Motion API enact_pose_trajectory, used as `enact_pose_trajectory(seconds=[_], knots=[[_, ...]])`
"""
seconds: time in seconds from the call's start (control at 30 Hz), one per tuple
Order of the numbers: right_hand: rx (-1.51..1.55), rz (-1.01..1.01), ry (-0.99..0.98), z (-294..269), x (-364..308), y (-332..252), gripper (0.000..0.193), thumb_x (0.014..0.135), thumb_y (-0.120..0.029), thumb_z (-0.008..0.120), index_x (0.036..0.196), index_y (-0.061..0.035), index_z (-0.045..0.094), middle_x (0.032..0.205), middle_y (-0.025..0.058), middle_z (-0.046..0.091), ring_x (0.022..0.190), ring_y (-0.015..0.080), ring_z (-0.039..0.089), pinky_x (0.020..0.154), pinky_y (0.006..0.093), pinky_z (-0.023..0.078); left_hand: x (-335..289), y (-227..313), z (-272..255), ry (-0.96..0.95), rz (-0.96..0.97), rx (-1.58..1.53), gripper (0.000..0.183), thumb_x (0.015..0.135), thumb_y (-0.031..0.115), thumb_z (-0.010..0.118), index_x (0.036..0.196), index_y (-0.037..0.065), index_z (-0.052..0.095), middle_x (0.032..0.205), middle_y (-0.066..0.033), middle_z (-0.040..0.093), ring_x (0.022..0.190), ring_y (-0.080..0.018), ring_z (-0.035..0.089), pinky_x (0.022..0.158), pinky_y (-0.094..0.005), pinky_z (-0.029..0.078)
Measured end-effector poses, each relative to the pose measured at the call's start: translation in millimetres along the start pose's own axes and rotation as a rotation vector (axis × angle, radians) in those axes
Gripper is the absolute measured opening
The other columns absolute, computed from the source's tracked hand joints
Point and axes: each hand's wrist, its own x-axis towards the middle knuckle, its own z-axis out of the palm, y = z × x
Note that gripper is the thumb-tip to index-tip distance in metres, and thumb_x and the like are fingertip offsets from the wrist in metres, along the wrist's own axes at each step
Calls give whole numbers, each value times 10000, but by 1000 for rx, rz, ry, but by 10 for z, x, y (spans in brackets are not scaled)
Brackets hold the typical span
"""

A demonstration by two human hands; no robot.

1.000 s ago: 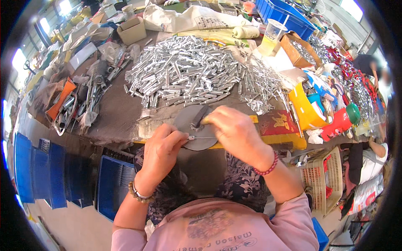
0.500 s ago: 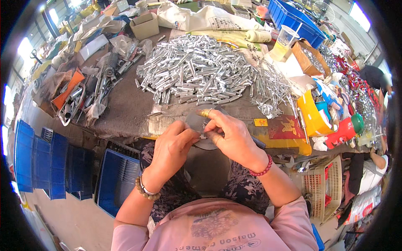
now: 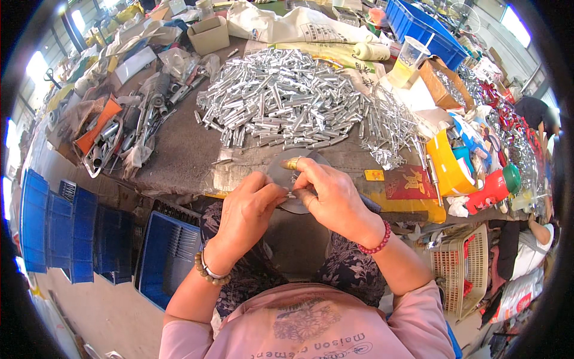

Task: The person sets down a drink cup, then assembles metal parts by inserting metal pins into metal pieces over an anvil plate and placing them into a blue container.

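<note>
My left hand and my right hand meet above the table's near edge, fingertips pinched close together. Between them shows a small silvery metal piece, mostly covered by the fingers, so its exact kind is unclear. Yellow tape wraps a finger of my right hand. Under both hands lies a round grey disc, partly hidden by them. Just beyond is a large heap of short silver metal sleeves. To its right sits a pile of thinner metal pins.
Blue plastic bins stand low at the left. Metal tubes and an orange piece clutter the table's left. On the right are a yellow container, a red bottle with a green cap, a drink cup and a beige basket.
Both hands stay in nearly the same place, still pinched together. The fingers have shifted only slightly; the heaps look unchanged.
</note>
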Motion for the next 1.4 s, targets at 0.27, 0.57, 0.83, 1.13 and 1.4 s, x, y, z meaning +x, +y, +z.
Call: enact_pose_trajectory(seconds=[0.27, 0.57, 0.83, 1.13, 1.4], knots=[[-136, 4, -45, 38, -19, -26, 439, 881, -13, 670, 1306, -81, 585, 858, 142, 680, 820, 370, 676, 736, 470, 550, -3, -20, 7, 0, -5, 5, 148, 841, 38, 790, 977, 77, 747, 866, -95, 616, 790, -320, 652, 670, -408, 519], [-303, -73, 5, -145, -121, -150, 553, 826, -84, 735, 1362, -76, 600, 924, 100, 660, 908, 316, 646, 794, 434, 539, -7, -27, 21, 24, 5, -28, 124, 855, 50, 766, 967, 91, 732, 897, -96, 625, 834, -340, 658, 692, -434, 525], [-467, 35, 41, -448, -311, 100, 428, 802, -8, 737, 1215, -112, 701, 1021, 106, 626, 879, 313, 658, 760, 447, 557, 10, -17, 34, 56, 0, -42, 165, 797, 20, 833, 937, 42, 748, 870, -100, 658, 803, -306, 677, 687, -389, 535], [-344, -38, 117, -482, -504, -305, 475, 821, 2, 723, 1255, -189, 744, 1013, 56, 590, 781, 253, 692, 659, 382, 573, 16, -44, 32, 44, 19, -121, 173, 797, -31, 821, 942, 23, 744, 875, -102, 650, 796, -295, 664, 693, -368, 528], [-361, -27, 112, -446, -504, -325, 445, 822, 10, 704, 1223, -175, 761, 1004, 50, 585, 751, 242, 673, 656, 376, 566, 18, -57, 49, 45, 9, -119, 176, 806, -45, 813, 954, 12, 738, 879, -106, 650, 803, -286, 661, 696, -358, 523]])
